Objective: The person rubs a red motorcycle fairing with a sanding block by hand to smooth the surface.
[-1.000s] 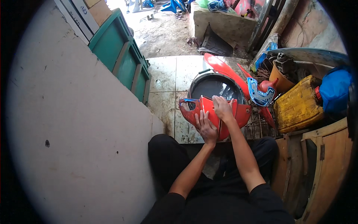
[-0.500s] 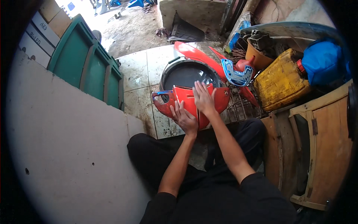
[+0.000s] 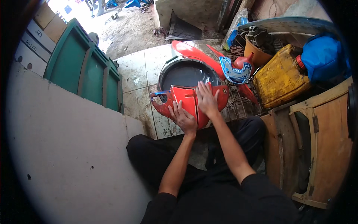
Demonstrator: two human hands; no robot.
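A glossy red motorcycle body panel [image 3: 191, 102] leans over the near rim of a round black basin [image 3: 163, 72] that holds dark water. My left hand [image 3: 184, 120] rests on the panel's lower left part with its fingers spread. Flat against the panel's upper right part lies my right hand [image 3: 207, 100], fingers stretched out. Whether anything thin is under the right palm is hidden. At the panel's left end there is a loop-shaped opening with a bluish, worn edge.
Tiles [image 3: 135, 71] lie under the basin. Behind it are another red panel [image 3: 197, 53] and a blue-and-silver part [image 3: 234, 71]. To the right stand a yellow jerrycan [image 3: 280, 79], a blue bag [image 3: 323, 56] and wooden furniture [image 3: 330, 143]. A pale wall [image 3: 71, 138] and green cabinet [image 3: 93, 71] flank the left.
My right hand has slid slightly to the right across the red panel. The left hand keeps its place on it, and the whole view has shifted a little.
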